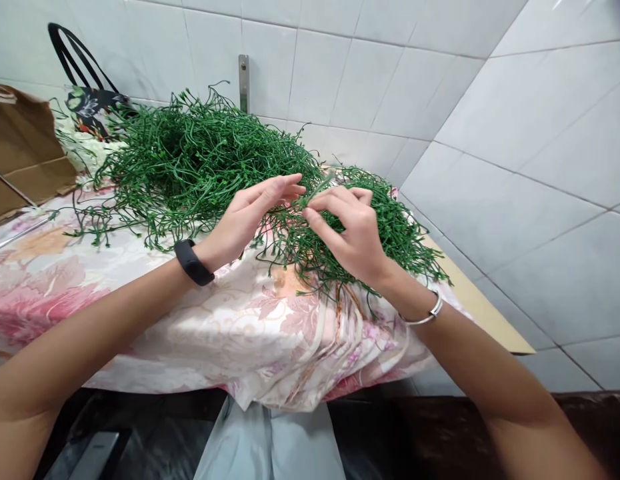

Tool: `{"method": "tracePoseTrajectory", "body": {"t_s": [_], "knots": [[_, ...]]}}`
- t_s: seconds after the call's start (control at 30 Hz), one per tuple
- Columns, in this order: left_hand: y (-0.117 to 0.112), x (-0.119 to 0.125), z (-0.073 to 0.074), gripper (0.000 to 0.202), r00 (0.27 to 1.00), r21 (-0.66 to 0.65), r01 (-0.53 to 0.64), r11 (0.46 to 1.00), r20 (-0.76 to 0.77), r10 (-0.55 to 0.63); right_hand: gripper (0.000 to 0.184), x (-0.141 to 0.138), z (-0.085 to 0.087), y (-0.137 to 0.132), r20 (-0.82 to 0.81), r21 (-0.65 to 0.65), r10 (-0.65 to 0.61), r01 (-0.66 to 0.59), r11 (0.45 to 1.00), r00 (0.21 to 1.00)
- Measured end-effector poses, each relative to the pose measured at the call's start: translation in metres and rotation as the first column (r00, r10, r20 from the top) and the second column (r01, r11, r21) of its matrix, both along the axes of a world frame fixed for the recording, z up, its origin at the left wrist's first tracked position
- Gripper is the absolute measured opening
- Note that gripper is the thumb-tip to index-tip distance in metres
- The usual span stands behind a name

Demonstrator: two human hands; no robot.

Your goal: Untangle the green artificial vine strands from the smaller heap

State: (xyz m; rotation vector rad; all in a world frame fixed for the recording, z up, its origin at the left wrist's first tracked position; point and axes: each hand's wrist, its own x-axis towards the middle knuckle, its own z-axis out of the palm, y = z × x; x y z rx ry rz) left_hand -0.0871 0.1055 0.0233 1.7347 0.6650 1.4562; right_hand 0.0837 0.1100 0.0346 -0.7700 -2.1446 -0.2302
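Note:
A big heap of thin green plastic sprigs [190, 160] lies on a table under a pink floral cloth [230, 333]. A smaller clump of the sprigs [395, 227] sits at the right. My left hand [250, 213], with a black wristband, pinches a green stem [315, 192] between thumb and fingertips. My right hand [350, 230], wearing a silver bangle, is closed on the same stem from the right. Both hands meet above the gap between the two heaps.
A brown cardboard box [25, 153] and a patterned bag with black handles [85, 93] stand at the back left. White tiled walls close in behind and to the right. The bare table edge [480, 307] shows at the right. A metal bar [10, 190] is at far left.

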Motion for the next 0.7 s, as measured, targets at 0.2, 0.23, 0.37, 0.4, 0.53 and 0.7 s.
{"method": "tracePoseTrajectory", "body": {"t_s": [0.2, 0.23, 0.37, 0.4, 0.53, 0.7], "knots": [[-0.0029, -0.0064, 0.0061, 0.028, 0.982, 0.011, -0.117, 0.993, -0.148, 0.118, 0.014, 0.0037, 0.0083, -0.0022, -0.185, 0.058, -0.014, 0.026, 0.998, 0.983], [-0.0031, -0.0061, 0.0058, 0.027, 0.98, 0.007, -0.118, 0.993, -0.158, 0.118, 0.015, 0.0042, 0.0091, -0.0024, -0.207, 0.063, -0.018, 0.032, 0.998, 0.978], [-0.0034, -0.0038, 0.0046, 0.02, 0.973, 0.025, -0.129, 0.991, -0.189, 0.131, 0.017, 0.0058, 0.0108, -0.0029, -0.266, 0.068, -0.017, 0.036, 0.997, 0.964], [-0.0033, -0.0036, 0.0045, 0.019, 0.972, 0.031, -0.135, 0.99, -0.188, 0.138, 0.017, 0.0059, 0.0109, -0.0028, -0.272, 0.066, -0.012, 0.031, 0.997, 0.962], [-0.002, -0.0043, 0.0047, 0.016, 0.975, 0.047, -0.186, 0.981, -0.113, 0.19, 0.021, 0.0061, 0.0108, -0.0016, -0.28, 0.027, 0.028, -0.021, 0.999, 0.959], [-0.0006, -0.0058, 0.0038, 0.017, 0.985, 0.027, -0.172, 0.985, -0.024, 0.173, 0.027, 0.0061, 0.0104, -0.002, -0.271, -0.04, 0.034, -0.047, 0.998, 0.962]]}}
